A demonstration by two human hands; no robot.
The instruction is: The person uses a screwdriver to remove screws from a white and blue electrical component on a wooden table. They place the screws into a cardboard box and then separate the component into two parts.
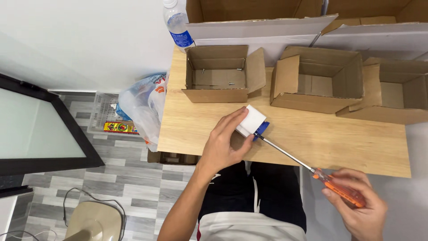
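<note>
- 2 hands work at our wooden table, each with its own thing.
- Our left hand is clamped around a small white block with a blue part, pressing it onto the table near the front edge.
- Our right hand is closed on the orange handle of a screwdriver, held off the table's front edge; its metal shaft slants up to the blue part, tip touching it.
- 3 open cardboard boxes stand in a row behind the block; the leftmost holds a few small screws.
- Beside the table's left edge we see a plastic bottle and a plastic bag.
</note>
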